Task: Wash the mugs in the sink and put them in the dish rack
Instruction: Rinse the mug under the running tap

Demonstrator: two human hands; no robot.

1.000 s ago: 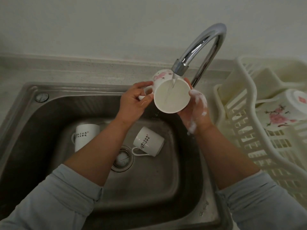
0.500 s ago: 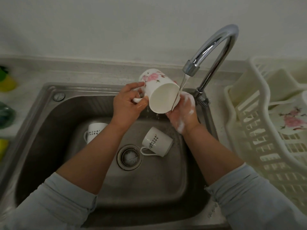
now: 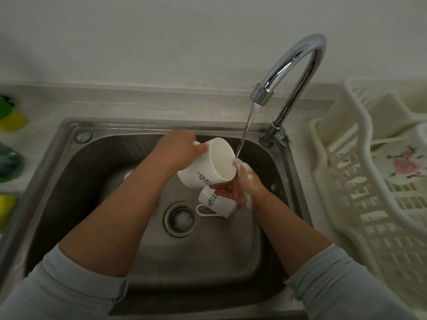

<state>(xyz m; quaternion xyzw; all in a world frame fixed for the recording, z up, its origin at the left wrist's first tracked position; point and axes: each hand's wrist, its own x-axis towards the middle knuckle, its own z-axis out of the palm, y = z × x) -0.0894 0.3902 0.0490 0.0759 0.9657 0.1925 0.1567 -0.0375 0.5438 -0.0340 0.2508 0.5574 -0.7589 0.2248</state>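
Note:
My left hand grips a white mug by its handle over the steel sink. The mug is tilted, its mouth faces the right and black lettering shows on its side. My right hand, covered in foam, touches the mug's rim with fingers spread, and the tap's stream lands on it. A second lettered mug lies on its side beside the drain, just under the held one. A flowered mug rests in the dish rack.
The curved faucet runs water at the sink's back right. The cream plastic rack fills the counter on the right. Green and yellow items sit on the counter at the far left. My left forearm hides part of the sink floor.
The held mug has come down from the spout into the basin and turned, so lettering shows instead of flowers. The stream now hits my right hand at the rim. The view shifted right.

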